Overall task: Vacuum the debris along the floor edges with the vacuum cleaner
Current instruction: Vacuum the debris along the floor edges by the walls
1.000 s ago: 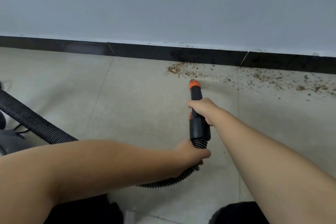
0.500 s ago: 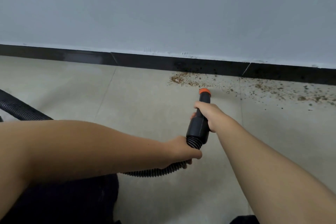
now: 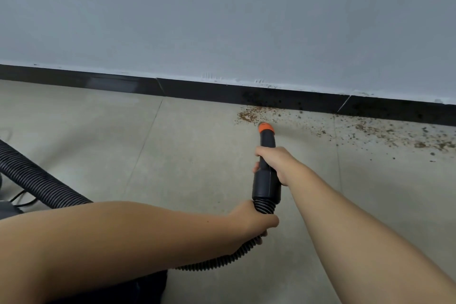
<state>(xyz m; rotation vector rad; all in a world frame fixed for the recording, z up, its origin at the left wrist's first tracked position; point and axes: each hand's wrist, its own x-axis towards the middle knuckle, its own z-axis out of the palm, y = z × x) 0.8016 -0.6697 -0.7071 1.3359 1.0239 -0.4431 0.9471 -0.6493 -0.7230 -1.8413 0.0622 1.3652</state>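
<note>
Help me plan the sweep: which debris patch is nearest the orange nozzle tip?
The dense brown debris pile just left of the orange nozzle tip, against the baseboard; the scattered debris trails away rightward.

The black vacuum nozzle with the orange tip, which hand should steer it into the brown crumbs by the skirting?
Right hand: it grips the nozzle nearest the crumbs; left hand only holds the hose.

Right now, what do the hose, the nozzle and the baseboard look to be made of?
Hose: black ribbed flexible plastic, judging by its corrugations and its bend.
Nozzle: rigid matte black plastic with an orange tip.
Baseboard: glossy black, with joint lines and faint reflections; probably tile, possibly painted.
</note>
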